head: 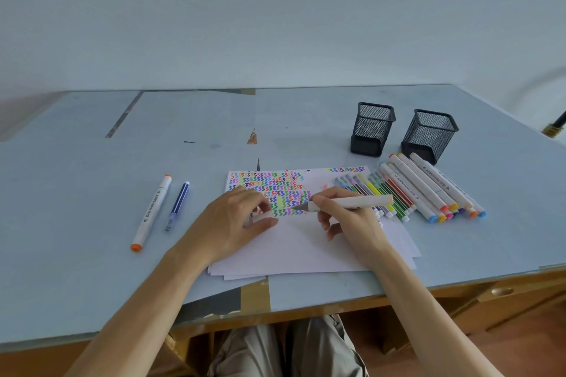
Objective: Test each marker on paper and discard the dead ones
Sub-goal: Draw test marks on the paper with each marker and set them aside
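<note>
A stack of white paper (306, 248) lies at the table's front middle, its upper part filled with rows of coloured squiggles (269, 187). My right hand (349, 217) grips an uncapped white marker (358, 202), its grey tip touching the paper at the end of the lowest squiggle row. My left hand (232, 220) rests on the paper and holds a small white cap (260, 217) in its curled fingers. A row of several capped markers (422, 190) lies to the right of the paper.
Two empty black mesh pen holders (371, 128) (428, 135) stand behind the marker row. A white marker with orange ends (151, 213) and a blue pen (177, 206) lie apart on the left. The table's front edge (337, 300) is close to my body.
</note>
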